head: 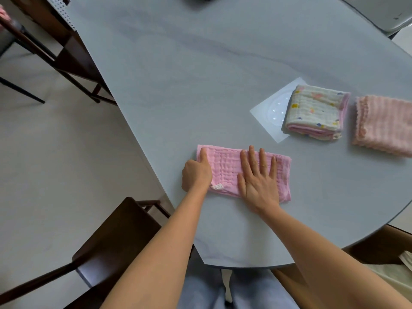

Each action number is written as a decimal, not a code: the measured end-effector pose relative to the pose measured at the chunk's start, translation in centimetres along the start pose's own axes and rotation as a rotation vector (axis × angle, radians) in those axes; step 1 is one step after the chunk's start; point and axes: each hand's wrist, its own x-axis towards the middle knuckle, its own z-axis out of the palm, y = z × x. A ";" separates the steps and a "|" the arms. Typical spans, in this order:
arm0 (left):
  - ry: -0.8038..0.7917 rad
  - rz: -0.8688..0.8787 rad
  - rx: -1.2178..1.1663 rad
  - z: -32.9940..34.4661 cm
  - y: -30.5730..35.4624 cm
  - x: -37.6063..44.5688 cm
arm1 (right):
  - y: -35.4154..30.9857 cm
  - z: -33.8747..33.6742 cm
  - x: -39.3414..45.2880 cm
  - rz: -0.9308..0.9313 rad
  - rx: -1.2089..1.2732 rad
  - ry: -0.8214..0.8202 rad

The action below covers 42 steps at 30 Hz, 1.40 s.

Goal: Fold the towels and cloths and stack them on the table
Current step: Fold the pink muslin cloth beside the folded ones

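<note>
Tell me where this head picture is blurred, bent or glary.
Head view: the peach towel at the right edge is smeared; the table edge bows from the wide-angle lens; soft, even light, faint shadows under both hands; the pink cloth stays sharp; small glints dot the clear plastic sheet.

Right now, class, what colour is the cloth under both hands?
Plain pink cloth, clearest in the head view.
</note>
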 end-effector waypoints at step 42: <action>-0.168 0.792 0.247 9.0 4.4 -10.4 | 8.4 -9.7 0.8 0.799 1.394 -0.281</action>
